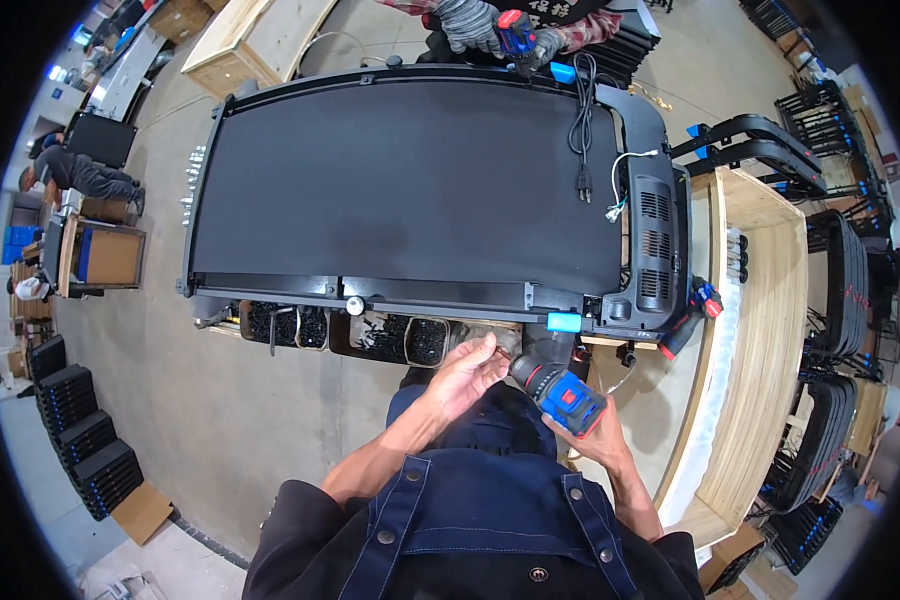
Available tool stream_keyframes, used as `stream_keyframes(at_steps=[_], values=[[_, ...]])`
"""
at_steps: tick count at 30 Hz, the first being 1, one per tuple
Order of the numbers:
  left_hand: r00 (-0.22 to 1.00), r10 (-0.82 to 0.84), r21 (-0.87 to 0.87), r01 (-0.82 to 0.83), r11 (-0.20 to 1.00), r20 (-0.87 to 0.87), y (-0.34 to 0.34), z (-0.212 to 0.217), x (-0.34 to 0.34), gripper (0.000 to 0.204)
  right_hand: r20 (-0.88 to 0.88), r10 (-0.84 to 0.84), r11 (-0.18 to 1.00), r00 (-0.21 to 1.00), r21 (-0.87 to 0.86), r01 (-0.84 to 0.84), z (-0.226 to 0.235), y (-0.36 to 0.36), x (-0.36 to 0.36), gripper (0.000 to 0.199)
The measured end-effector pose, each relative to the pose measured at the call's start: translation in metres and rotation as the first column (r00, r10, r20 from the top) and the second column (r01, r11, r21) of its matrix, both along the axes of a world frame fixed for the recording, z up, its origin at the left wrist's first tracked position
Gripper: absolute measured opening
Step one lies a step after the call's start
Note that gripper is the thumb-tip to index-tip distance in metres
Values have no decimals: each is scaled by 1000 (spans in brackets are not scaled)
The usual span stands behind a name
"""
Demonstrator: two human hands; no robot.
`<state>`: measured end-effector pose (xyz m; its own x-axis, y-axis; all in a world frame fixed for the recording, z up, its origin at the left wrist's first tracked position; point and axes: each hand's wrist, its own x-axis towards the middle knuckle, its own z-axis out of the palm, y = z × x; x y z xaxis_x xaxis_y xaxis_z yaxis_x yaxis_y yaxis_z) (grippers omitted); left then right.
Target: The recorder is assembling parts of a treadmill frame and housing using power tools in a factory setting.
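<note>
My right hand (602, 437) is wrapped round a blue and black cordless drill (568, 397), its chuck pointing up and left. Just off the chuck, my left hand (462, 380) is closed in a pinch by the drill's bit. What sits between those fingertips is too small to make out. Both hands are in front of the near edge of a treadmill deck (400, 180), which has a wide black belt. A bright blue piece (564, 322) is on its near right corner. Trays of dark screws (270, 325) sit below the near rail.
Across the deck, another person's gloved hands (467, 25) hold a similar drill. A coiled power cord (582, 130) lies on the belt by the black motor cover (654, 240). A second power tool (692, 318) rests at the right, beside a long wooden crate (760, 350).
</note>
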<state>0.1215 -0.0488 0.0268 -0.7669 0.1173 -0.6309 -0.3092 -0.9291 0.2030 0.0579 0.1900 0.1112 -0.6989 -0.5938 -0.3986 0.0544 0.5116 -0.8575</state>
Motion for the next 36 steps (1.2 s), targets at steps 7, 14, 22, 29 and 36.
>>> stream_keyframes(at_steps=[7, 14, 22, 29, 36], values=[[987, -129, 44, 125, 991, 100, 1, 3, -24, 26, -107, 4, 996, 994, 86, 5, 22, -3, -6, 42], [991, -91, 281, 116, 953, -102, 22, 11, -40, 29, -113, 87, 939, 990, 342, -43, 52, -29, -63, 39], [993, -59, 376, 91, 922, -98, 27, -21, -46, 30, -19, 296, 727, 955, 653, -212, 63, -74, -101, 36], [960, -256, 16, 259, 966, -113, 13, -17, -45, 32, -49, 428, 658, 903, 701, -274, 57, -92, -116, 28], [628, -292, -687, -700, 195, -722, 7, 54, -117, 36, -24, 614, 608, 789, 652, -453, 54, -84, -134, 30]])
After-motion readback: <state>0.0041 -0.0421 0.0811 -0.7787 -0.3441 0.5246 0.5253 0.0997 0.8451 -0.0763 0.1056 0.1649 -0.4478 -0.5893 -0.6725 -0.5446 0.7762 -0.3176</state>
